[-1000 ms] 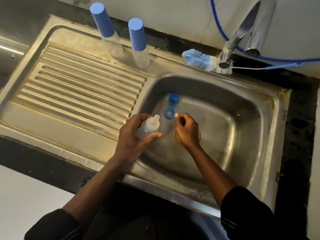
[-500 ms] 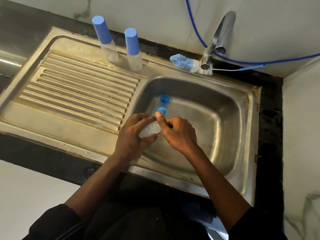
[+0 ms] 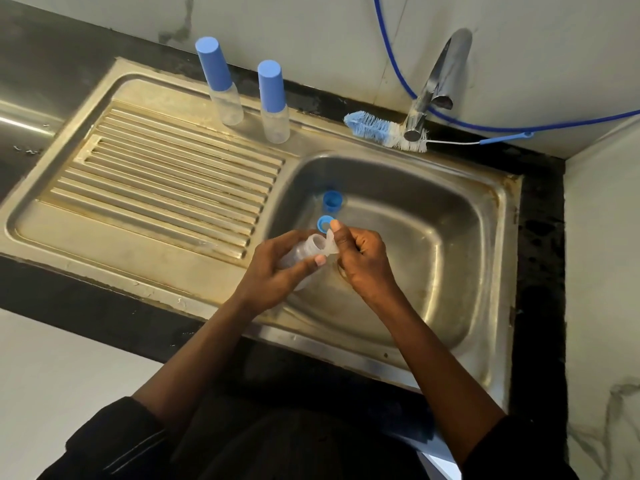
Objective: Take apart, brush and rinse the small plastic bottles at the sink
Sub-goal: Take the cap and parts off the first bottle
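Over the sink's [image 3: 498, 216] left side the left hand [image 3: 277, 271] gripped the open bottle [image 3: 304, 249]; the right hand [image 3: 363, 258] pinched its clear nozzle [image 3: 330, 245]; blue cap [image 3: 331, 199] and ring [image 3: 325, 223] lay in the basin; two capped bottles [image 3: 225, 95] and the brush [image 3: 384, 130] waited on the back edge, so brushing and rinsing seemingly remained.

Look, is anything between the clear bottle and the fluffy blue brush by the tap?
Nothing visible does. Between the small clear plastic bottle and the blue-and-white bristle brush, only the blue plastic cap and blue ring lie low in the steel basin. The chrome tap overhangs the brush's white end.
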